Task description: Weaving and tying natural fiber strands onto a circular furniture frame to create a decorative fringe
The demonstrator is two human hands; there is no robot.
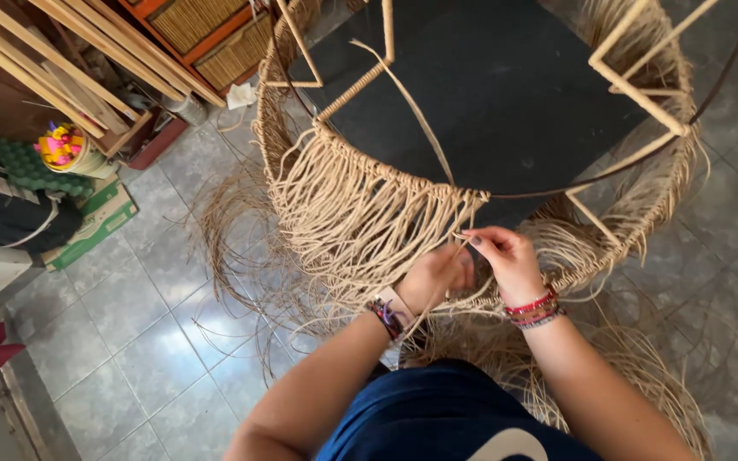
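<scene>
The right hand [508, 259] is pinching a thin straw-coloured fibre strand [420, 119] between its fingertips, just below the wire rim [608, 175] of a round frame. The left hand [437, 275] is lying just beside it, fingers curled in among the hanging fibres, though whether it is closed on any of them cannot be told. The strand is running up and away from the right hand across the black panel [506, 85] inside the frame. A woven fringe [352, 213] is hanging from the rim to the left of both hands. Loose fibres are lying on the grey tiled floor [147, 290] around the frame.
</scene>
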